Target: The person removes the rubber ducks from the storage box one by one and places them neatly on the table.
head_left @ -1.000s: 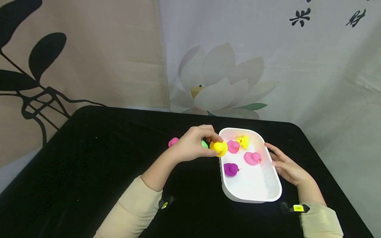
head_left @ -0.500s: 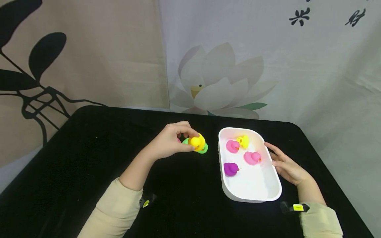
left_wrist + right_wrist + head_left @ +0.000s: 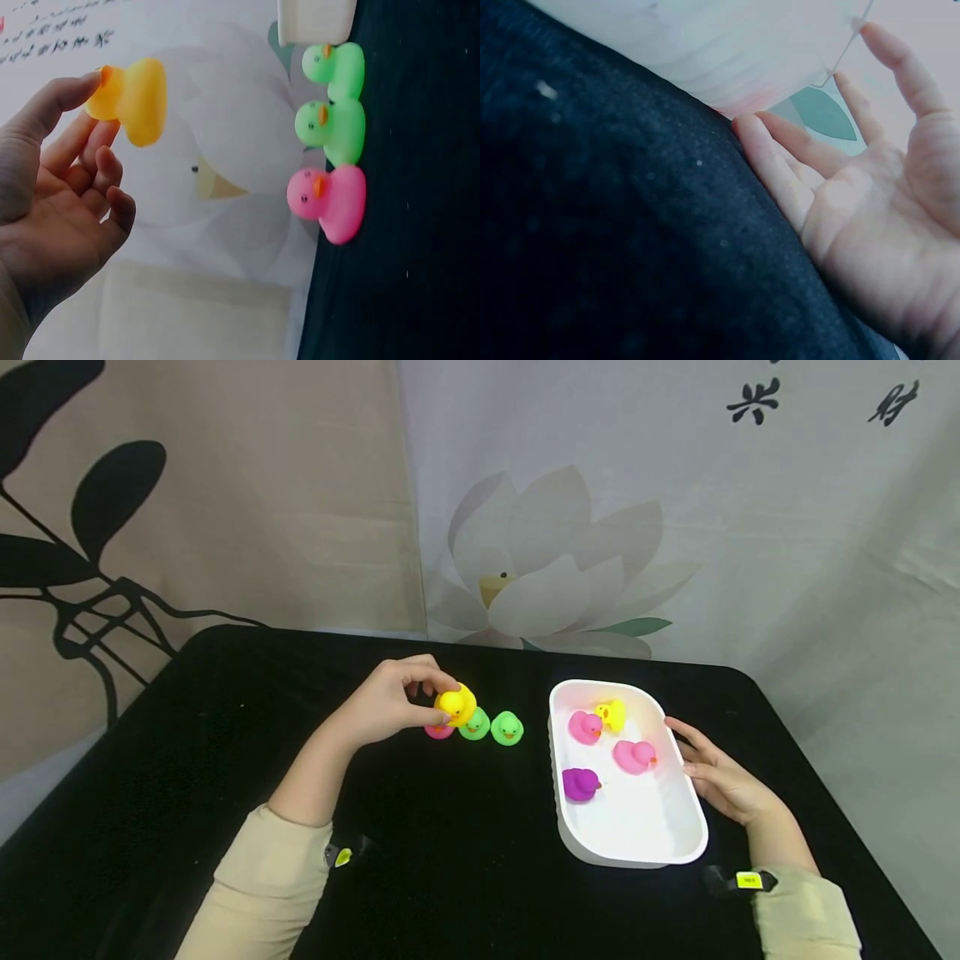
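Note:
My left hand pinches a yellow rubber duck between thumb and fingers. In the left wrist view, that yellow duck hangs in the air, apart from the row on the table. The row has a pink duck, partly hidden under the held one in the head view, and two green ducks, one in the middle and one at the right end. My right hand rests its fingertips, with fingers mostly straight, against the right side of a white tray.
Inside the tray lie a yellow duck, two pink ducks, one near it and one further right, and a purple duck. Black cloth covers the table. A printed curtain hangs behind its back edge.
My left hand has carried the yellow duck leftward, from the tray's left rim to above the pink duck. Both green ducks have come into full view. My right hand stays at the tray.

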Demonstrator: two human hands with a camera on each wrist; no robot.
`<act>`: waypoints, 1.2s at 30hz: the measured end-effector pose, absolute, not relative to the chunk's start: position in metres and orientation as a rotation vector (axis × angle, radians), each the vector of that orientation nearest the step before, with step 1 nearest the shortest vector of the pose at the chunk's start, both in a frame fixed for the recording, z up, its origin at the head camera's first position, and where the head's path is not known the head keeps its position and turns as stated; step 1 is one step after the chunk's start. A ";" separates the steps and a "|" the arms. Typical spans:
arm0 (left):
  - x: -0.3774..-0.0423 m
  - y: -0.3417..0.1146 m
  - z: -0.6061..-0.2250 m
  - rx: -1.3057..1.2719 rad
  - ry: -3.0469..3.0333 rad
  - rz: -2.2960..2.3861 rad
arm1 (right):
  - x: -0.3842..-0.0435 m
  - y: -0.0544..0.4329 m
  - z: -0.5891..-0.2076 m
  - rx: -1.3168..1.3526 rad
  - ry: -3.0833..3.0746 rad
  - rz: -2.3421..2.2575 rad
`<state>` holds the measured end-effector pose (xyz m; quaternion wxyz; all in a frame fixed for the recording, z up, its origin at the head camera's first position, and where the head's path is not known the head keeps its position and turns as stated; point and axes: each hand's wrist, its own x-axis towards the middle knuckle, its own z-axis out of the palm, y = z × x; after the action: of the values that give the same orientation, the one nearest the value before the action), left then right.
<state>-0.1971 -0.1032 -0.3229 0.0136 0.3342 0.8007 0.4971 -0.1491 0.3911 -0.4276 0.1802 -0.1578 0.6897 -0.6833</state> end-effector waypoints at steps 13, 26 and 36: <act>-0.212 -0.131 -0.334 0.883 2.567 1.468 | -0.150 0.392 -0.429 -0.441 1.994 -1.906; -0.221 -0.147 -0.346 0.741 2.568 1.422 | -0.149 0.391 -0.427 -0.494 1.968 -1.916; -0.228 -0.154 -0.361 0.671 2.532 1.421 | -0.148 0.390 -0.428 -0.417 1.989 -1.920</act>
<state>-0.2278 -0.1536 -0.3612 0.0805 0.2244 0.8469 0.4754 -0.1479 0.3902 -0.4279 0.1717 -0.1469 0.7009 -0.6765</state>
